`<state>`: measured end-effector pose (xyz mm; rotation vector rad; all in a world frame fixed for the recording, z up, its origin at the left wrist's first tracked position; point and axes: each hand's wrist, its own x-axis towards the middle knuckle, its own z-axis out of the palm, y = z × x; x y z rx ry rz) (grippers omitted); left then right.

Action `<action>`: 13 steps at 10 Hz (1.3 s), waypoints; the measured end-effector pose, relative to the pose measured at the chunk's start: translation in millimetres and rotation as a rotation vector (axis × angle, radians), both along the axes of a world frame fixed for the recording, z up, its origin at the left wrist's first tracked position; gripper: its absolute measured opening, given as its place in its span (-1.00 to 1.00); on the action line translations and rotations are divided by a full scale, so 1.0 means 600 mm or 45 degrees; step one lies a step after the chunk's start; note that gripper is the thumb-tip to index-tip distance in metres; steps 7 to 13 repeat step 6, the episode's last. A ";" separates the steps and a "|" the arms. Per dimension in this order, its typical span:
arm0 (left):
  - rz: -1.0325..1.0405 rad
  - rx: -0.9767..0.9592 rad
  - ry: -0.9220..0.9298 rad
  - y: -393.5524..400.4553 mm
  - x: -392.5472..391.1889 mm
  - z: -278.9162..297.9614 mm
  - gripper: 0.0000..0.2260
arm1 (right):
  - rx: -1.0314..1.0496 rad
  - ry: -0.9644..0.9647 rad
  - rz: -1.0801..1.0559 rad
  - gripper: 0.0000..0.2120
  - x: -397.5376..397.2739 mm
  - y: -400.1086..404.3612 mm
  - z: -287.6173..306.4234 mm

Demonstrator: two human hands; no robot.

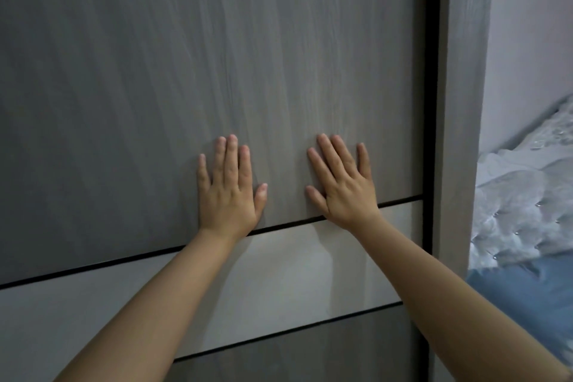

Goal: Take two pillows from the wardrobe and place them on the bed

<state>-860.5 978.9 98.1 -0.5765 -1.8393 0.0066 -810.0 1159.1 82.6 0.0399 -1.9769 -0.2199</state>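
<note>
Task at opening stage: both hands flat on the closed wardrobe door, no pillows in view.

The left hand (pixel 228 192) and right hand (pixel 342 184) lie palm-down, fingers spread, grasping nothing, pressed side by side on the grey wood-grain sliding wardrobe door (pixel 217 56), just above its pale horizontal band (pixel 279 273). The door appears closed; the pillows are presumably hidden behind it. The bed with blue sheet and white ruffled cover (pixel 524 226) waits at right. Judged remaining: opening, retrieval, both placements.

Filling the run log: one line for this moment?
left hand flat on door | right hand flat on door | pillows unseen | bed right
</note>
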 end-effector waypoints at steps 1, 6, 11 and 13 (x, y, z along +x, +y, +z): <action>0.015 -0.005 0.014 0.006 0.002 0.006 -0.47 | -0.003 -0.007 0.004 -0.47 0.002 0.001 0.002; -0.042 0.057 0.054 0.015 0.006 -0.004 -0.48 | -0.136 0.150 0.080 -0.54 0.014 -0.015 0.007; -0.042 0.057 0.054 0.015 0.006 -0.004 -0.48 | -0.136 0.150 0.080 -0.54 0.014 -0.015 0.007; -0.042 0.057 0.054 0.015 0.006 -0.004 -0.48 | -0.136 0.150 0.080 -0.54 0.014 -0.015 0.007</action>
